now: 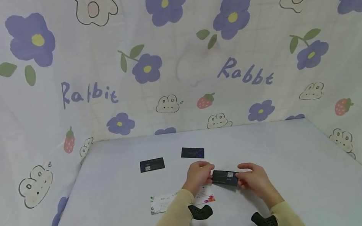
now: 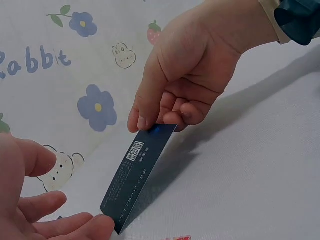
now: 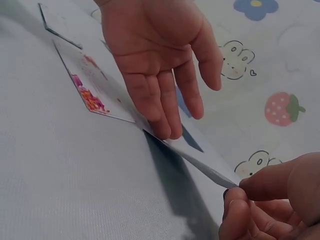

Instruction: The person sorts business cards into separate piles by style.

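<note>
A black card [image 1: 224, 178] with a QR code and small print is tilted up off the white table in front of me. My right hand [image 1: 255, 179] pinches its right end between thumb and fingers, as the right wrist view also shows. At the card's other end is my left hand [image 1: 198, 175]. Its fingers [image 3: 169, 107] are extended and their tips touch the card's edge, while the thumb [image 2: 37, 157] stands apart from it. The right wrist view shows the held card [image 3: 200, 166] almost edge-on.
Two more black cards, one on the left [image 1: 152, 165] and one nearer the middle [image 1: 192, 153], lie farther back. White printed cards [image 1: 160, 204] lie near my left forearm, which partly covers them. A patterned curtain [image 1: 172, 52] hangs behind and beside the table [image 1: 113, 223].
</note>
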`<act>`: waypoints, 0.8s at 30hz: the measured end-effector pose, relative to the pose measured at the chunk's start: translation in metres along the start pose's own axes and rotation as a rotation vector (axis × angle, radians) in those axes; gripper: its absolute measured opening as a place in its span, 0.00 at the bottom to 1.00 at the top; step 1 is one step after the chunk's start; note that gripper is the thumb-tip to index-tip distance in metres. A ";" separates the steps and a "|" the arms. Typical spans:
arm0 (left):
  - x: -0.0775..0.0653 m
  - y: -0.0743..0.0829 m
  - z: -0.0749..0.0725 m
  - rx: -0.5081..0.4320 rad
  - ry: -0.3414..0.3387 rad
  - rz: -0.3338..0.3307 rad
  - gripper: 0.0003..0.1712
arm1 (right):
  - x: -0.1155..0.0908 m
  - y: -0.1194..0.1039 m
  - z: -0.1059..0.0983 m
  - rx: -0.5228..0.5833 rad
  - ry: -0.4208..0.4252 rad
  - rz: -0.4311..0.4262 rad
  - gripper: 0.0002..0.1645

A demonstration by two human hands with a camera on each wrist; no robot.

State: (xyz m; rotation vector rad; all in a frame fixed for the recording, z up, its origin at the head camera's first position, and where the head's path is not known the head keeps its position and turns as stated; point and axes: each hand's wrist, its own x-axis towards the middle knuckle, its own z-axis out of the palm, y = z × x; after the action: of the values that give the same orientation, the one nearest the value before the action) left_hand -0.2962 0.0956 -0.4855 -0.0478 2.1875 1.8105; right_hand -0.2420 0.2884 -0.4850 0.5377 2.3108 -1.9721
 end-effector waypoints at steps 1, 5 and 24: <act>0.000 0.000 0.001 0.003 0.007 0.001 0.21 | 0.000 0.000 -0.001 0.000 0.002 0.000 0.28; -0.002 0.002 0.004 0.046 0.021 0.018 0.20 | -0.002 -0.003 -0.005 -0.006 -0.001 -0.010 0.28; -0.042 0.006 -0.005 -0.025 -0.078 0.072 0.21 | -0.014 -0.019 -0.019 -0.254 0.083 -0.054 0.25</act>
State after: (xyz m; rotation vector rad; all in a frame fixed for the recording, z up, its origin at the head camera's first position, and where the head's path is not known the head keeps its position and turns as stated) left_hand -0.2587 0.0853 -0.4682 0.0956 2.1381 1.8460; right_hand -0.2310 0.3012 -0.4601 0.5496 2.5997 -1.6694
